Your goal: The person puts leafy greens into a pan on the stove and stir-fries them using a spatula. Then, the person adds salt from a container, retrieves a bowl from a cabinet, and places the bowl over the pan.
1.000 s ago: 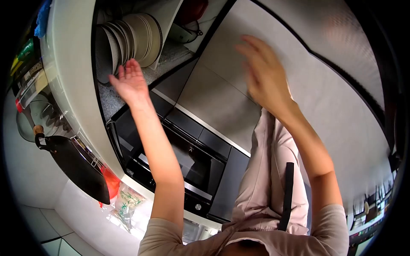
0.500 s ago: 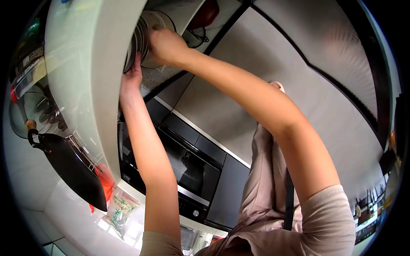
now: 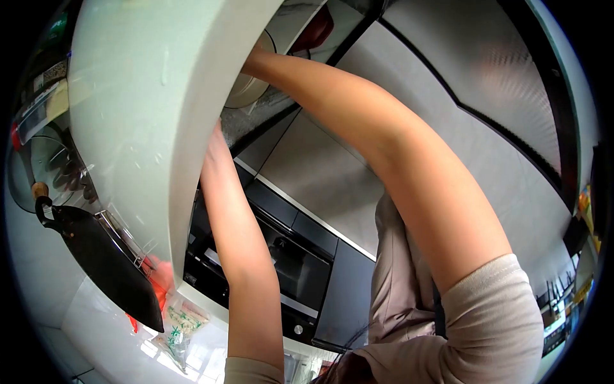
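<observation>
Both my arms reach past the edge of a glossy pale slab (image 3: 137,96) at the upper left. Only the wrist and heel of my left hand (image 3: 216,144) show at that edge; its fingers are hidden behind it. Higher up, my right hand (image 3: 256,62) also goes behind the edge, and its fingers cannot be seen. Beside the right wrist lies a round, cream-coloured dish-like thing (image 3: 246,95) with a thin rim, partly covered by the slab and the arm. It rests on a speckled grey surface (image 3: 256,118).
A black wok (image 3: 112,265) with a wooden handle stands at left, near a glass lid (image 3: 48,166). A clear bag with green print (image 3: 182,323) lies below it. A black oven (image 3: 294,262) sits among dark cabinets. A red object (image 3: 314,29) is at the top.
Both hands were visible at a stack of round, metal-rimmed vessels; now the slab's edge hides the fingers and the stack. The view has shifted, with the slab covering more.
</observation>
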The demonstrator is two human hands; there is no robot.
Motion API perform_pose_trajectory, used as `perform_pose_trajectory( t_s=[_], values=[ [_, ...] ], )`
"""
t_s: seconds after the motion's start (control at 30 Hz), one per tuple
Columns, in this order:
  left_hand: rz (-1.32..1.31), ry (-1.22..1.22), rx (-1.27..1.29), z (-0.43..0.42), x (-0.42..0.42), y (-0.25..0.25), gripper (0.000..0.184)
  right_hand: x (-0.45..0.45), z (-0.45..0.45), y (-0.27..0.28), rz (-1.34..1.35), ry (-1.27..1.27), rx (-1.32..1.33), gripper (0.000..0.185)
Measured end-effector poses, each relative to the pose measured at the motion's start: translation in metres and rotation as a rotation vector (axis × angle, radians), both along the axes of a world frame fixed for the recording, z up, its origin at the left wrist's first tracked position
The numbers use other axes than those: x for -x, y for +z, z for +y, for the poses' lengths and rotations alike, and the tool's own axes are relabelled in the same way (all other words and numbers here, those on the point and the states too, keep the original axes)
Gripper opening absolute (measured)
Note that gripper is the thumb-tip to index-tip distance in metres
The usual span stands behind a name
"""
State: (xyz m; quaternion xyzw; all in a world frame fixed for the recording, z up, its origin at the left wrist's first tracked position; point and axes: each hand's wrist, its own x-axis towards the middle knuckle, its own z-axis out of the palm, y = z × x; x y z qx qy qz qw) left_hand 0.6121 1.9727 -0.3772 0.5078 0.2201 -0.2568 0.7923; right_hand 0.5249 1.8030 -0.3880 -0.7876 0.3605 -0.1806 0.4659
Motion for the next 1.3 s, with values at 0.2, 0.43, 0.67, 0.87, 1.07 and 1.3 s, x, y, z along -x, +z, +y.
perform_pose_trajectory(
  t_s=[0.2, 0.43, 0.67, 0.87, 1.07, 1.3],
  values=[
    [-0.261, -0.053, -0.162, -0.035, 0.061, 0.050, 0.050, -0.020, 0.016, -0.003, -0.233, -0.061, -0.097, 0.039],
    [-0.309, -0.062, -0.111, -0.032, 0.067, 0.065, 0.050, -0.014, 0.066, 0.031, -0.433, 0.003, -0.296, 0.036],
    [-0.318, -0.077, -0.070, -0.029, 0.066, 0.067, 0.050, 0.015, 0.024, 0.055, -0.708, 0.054, -0.403, 0.033],
    [-0.309, -0.104, -0.028, -0.031, 0.066, 0.068, 0.049, 0.058, -0.015, 0.078, -0.789, 0.001, -0.342, 0.030],
    [-0.301, -0.140, 0.039, -0.032, 0.066, 0.065, 0.049, 0.112, -0.009, 0.099, -0.293, -0.104, -0.001, 0.027],
    [-0.299, -0.173, 0.148, -0.039, 0.068, 0.057, 0.049, 0.189, 0.004, 0.086, -0.251, -0.424, -0.001, 0.027]
  ],
)
